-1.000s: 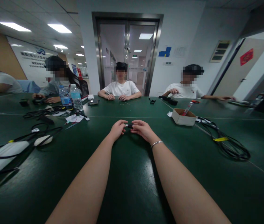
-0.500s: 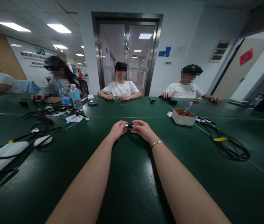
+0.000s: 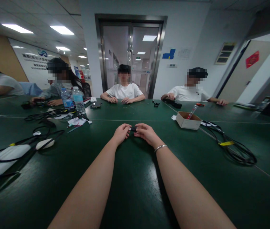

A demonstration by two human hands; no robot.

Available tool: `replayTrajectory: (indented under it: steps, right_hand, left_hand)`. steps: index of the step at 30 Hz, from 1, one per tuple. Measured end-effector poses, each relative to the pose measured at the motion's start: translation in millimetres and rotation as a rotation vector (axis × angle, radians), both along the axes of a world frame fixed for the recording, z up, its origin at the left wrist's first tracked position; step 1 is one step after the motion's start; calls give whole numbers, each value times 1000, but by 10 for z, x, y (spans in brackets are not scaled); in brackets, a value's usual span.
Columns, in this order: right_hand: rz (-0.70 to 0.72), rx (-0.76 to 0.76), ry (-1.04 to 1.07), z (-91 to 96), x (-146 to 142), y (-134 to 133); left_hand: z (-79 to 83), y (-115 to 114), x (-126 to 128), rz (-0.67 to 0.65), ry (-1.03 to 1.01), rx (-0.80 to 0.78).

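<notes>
A small dark object with a silvery end sits between my two hands just above the green table; its kind is too small to make out. My left hand pinches it at the silvery end, fingers closed. From the other side my right hand, with a silver bracelet at the wrist, grips the dark end between thumb and fingers. Much of the object is hidden by my fingertips.
An open cardboard box with a red-marked item inside stands right of my hands. Beyond it lies a coiled black cable. Two water bottles, papers, cables and a white mouse are on the left. Several people sit around the table.
Both hands stay at the same place with the small object between them. The silvery part shows slightly less between the fingers than before. The view has shifted very slightly.
</notes>
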State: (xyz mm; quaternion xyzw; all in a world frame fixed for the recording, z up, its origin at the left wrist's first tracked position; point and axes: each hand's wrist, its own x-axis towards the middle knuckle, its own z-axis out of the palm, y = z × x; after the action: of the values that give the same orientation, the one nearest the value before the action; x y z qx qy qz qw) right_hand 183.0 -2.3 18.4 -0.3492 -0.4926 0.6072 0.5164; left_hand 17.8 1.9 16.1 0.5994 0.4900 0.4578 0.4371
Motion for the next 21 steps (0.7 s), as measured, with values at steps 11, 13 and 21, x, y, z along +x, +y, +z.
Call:
replayTrajectory:
  steps: [11, 13, 21]
  right_hand:
    - [-3, 3, 0, -6, 6, 6]
    - [0, 4, -1, -10, 7, 12]
    - [12, 13, 1, -21, 10, 22]
  left_hand:
    - [13, -27, 0, -27, -5, 19]
    - [13, -22, -4, -28, -12, 13]
    - [-19, 38, -19, -15, -43, -55]
